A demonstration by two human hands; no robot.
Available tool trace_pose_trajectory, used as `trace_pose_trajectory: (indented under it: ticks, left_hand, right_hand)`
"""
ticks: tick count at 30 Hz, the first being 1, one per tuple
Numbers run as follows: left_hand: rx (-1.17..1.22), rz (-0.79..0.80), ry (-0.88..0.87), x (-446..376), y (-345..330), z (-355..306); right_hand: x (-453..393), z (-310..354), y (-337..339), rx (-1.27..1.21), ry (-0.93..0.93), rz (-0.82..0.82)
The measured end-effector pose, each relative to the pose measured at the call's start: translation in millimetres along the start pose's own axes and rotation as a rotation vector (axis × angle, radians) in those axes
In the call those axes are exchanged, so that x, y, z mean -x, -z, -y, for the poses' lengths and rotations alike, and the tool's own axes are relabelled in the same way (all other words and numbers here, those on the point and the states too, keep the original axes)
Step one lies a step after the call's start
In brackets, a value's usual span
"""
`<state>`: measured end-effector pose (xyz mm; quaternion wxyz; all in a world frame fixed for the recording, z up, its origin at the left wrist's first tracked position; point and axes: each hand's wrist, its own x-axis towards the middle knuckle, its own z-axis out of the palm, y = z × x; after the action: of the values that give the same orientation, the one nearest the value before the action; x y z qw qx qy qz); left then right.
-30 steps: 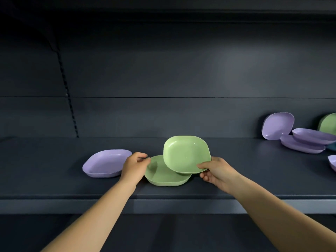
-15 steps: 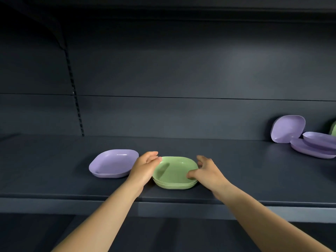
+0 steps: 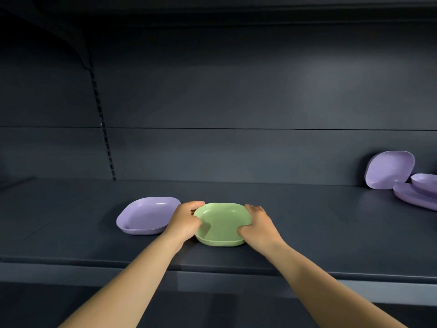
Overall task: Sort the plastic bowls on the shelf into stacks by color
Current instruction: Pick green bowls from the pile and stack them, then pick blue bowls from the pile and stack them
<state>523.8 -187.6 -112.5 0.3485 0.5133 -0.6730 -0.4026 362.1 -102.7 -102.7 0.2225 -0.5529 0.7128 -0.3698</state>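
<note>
Two green bowls sit nested as one green stack (image 3: 222, 223) near the front of the dark shelf (image 3: 307, 233). My left hand (image 3: 185, 221) grips the stack's left rim and my right hand (image 3: 257, 227) grips its right rim, thumb inside the top bowl. Just left of my left hand lies a purple stack (image 3: 147, 215) of nested bowls, resting flat. At the far right a purple bowl (image 3: 389, 170) leans on the back wall, beside loose purple bowls (image 3: 416, 194) lying overlapped and cut off by the frame edge.
The shelf's front edge (image 3: 212, 272) runs just below my wrists. A slotted upright (image 3: 104, 129) rises along the back wall at the left. Bare shelf surface lies between the green stack and the purple bowls at the right.
My right hand lowered the tilted green bowl onto the other green bowl, nesting them. Both hands then closed on the stack's sides. The view shifted left, so the far green bowl left the frame.
</note>
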Motion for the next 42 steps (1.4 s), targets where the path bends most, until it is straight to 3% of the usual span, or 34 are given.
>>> trace_pose_trajectory:
  ticks: [7, 11, 17, 24, 34, 42]
  left_hand:
    - [-0.026, 0.007, -0.003, 0.0, 3.9, -2.7]
    - [-0.217, 0.021, -0.085, 2.9, 5.5, -20.9]
    - [-0.65, 0.059, -0.312, 13.1, -23.6, -93.2]
    - [-0.759, 0.171, -0.427, 34.4, -127.0, -170.2]
    - [-0.671, 0.209, -0.509, 88.6, -327.5, -280.6]
    - [-0.638, 0.289, -0.49, 116.9, -453.9, -349.5]
  right_hand:
    - [-6.6, -5.6, -0.6, -0.02, 0.027, 0.011]
    - [-8.0, -12.0, 22.4, 0.021, 0.057, 0.012]
    - [8.1, -34.5, 113.6, 0.546, 0.192, -0.031]
    - [42.6, -92.5, 227.4, 0.892, 0.201, -0.092]
    - [91.1, -213.3, 406.8, 1.02, 0.218, -0.129]
    - [127.2, -298.9, 528.5, 0.976, 0.13, -0.155]
